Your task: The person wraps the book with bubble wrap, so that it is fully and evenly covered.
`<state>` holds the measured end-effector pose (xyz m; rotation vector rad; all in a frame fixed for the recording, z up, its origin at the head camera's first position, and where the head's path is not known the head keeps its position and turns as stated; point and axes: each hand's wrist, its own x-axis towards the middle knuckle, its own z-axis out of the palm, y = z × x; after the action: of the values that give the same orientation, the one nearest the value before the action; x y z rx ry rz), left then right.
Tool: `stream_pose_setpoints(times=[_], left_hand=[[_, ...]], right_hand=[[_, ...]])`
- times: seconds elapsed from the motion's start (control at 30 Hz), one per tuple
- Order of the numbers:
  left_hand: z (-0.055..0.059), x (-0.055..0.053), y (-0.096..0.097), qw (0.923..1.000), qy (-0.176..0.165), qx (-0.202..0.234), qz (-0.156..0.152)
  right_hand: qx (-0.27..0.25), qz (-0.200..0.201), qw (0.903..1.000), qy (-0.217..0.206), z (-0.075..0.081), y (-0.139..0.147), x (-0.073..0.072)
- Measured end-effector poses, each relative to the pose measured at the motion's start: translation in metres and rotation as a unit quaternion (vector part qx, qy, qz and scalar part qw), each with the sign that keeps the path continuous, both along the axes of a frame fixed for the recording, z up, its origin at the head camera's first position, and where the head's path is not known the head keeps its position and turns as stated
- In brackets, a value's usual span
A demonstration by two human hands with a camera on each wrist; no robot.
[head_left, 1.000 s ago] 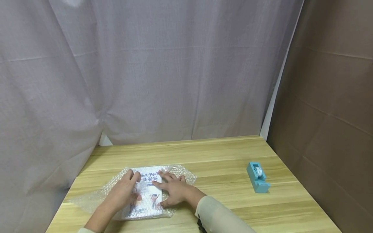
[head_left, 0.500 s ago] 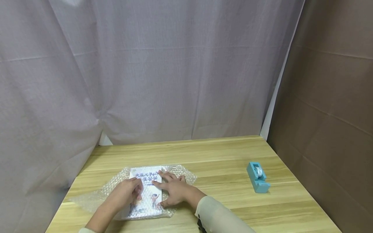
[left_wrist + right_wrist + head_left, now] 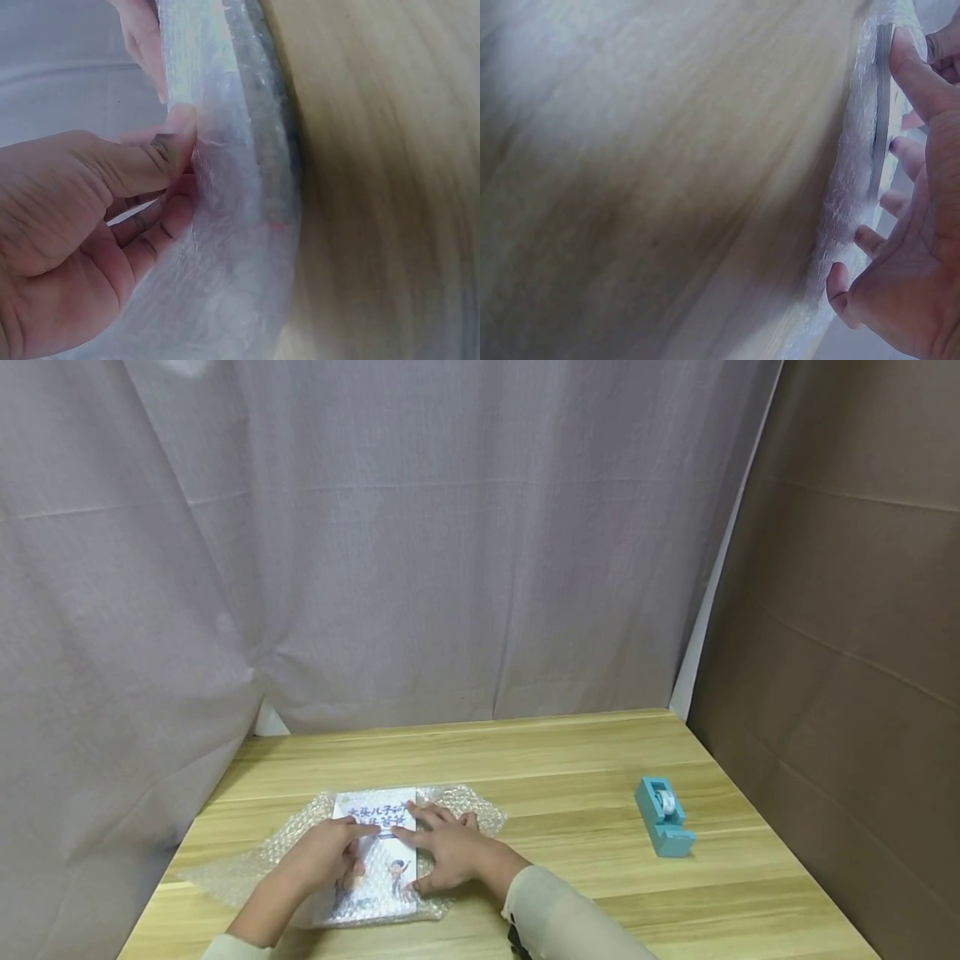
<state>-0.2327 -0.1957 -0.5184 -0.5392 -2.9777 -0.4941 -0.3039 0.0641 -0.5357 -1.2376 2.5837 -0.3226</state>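
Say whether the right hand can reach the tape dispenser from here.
Probably yes: nothing visible stands between the right hand and the dispenser to its right, though the hand must first lift off the book.

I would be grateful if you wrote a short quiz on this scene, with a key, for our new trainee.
1. Multiple choice: what stands on the right part of the table?
a) a mug
b) a tape dispenser
c) a pair of scissors
2. True or false: the right hand has its fingers spread and reaches over the right edge of the book.
3. Fill the gap: a clear sheet of ____ spreads out past both the left and right edges of the book.

Key: 1. b; 2. true; 3. bubble wrap.
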Motion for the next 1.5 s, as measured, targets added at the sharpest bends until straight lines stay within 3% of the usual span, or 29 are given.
stream_pose_setpoints(times=[0.2, 0.5, 0.67, 0.7, 0.83, 0.9, 0.97, 1.27, 1.5], left_hand=[[0.003, -0.001, 0.001, 0.9991, -0.022, 0.031, 0.016], [0.001, -0.001, 0.004, 0.9985, -0.019, 0.021, 0.046], [-0.005, -0.002, 0.002, 0.9988, 0.004, 0.027, 0.04], [-0.01, -0.003, -0.001, 0.9991, 0.023, 0.023, 0.027], [-0.011, -0.003, -0.002, 0.9987, 0.047, 0.016, 0.013], [-0.009, -0.002, -0.001, 0.9988, 0.045, 0.013, 0.011], [-0.003, 0.0, 0.004, 0.9992, 0.024, 0.016, 0.026], [0.0, -0.001, 0.01, 0.9961, -0.017, 0.023, 0.084], [-0.004, -0.002, 0.006, 0.9969, -0.01, 0.036, 0.07]], right_hand=[[0.003, 0.005, 0.9999, 0.012, -0.003, -0.002, 0.001], [0.011, 0.007, 0.9994, 0.033, -0.003, -0.003, 0.001], [0.013, 0.014, 0.9993, 0.032, -0.002, -0.003, 0.002], [0.014, 0.015, 0.9993, 0.033, -0.001, -0.003, 0.002], [0.012, 0.027, 0.999, 0.033, 0.0, -0.002, 0.003], [0.009, 0.034, 0.9988, 0.033, -0.001, -0.003, 0.003], [0.006, 0.042, 0.9986, 0.032, -0.001, -0.003, 0.004], [0.01, 0.06, 0.9978, 0.026, 0.002, -0.004, 0.008], [0.009, 0.048, 0.9988, 0.005, 0.006, -0.006, 0.008]])
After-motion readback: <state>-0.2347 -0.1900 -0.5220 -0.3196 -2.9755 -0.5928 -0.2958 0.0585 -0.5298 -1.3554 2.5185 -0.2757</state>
